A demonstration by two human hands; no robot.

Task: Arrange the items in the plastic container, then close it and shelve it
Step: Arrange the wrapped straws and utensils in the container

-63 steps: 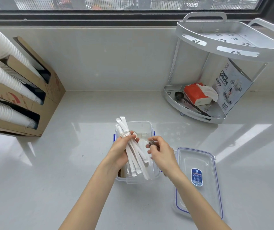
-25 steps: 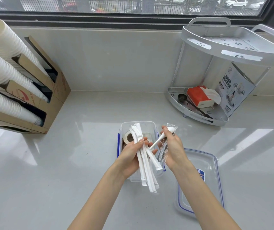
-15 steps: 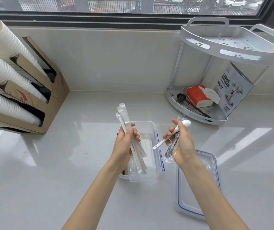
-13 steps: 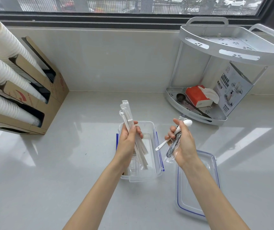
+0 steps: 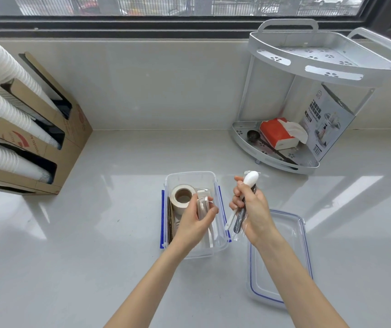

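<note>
Clear plastic container [image 5: 191, 178] with blue side latches sits open on the pale glossy countertop [image 5: 95, 245], near its middle. Inside it, a roll of beige tape [image 5: 182, 196] stands at the far left, thin brown strips [image 5: 170, 221] line the left wall, and a bundle of white paper-wrapped straws [image 5: 207, 230] lies lengthwise along the right side. The left hand [image 5: 195, 221] reaches into the container with fingers curled around the upper end of that bundle, grasping it. The right hand [image 5: 252, 210] hovers just right of the container, fingers clenched around a white plastic spoon [image 5: 249, 183] and a dark utensil in a clear wrapper [image 5: 238, 223], both held roughly upright. The transparent lid with a blue seal [image 5: 294, 245] lies flat on the countertop just to the right of the container, partly under the right forearm. Farther back on the right stands a white two-tier corner rack [image 5: 322, 67] holding an orange tissue pack [image 5: 276, 132] on its lower tier. At the far left, a brown cardboard dispenser [image 5: 47, 119] holds stacks of white paper cups [image 5: 2, 110].
</note>
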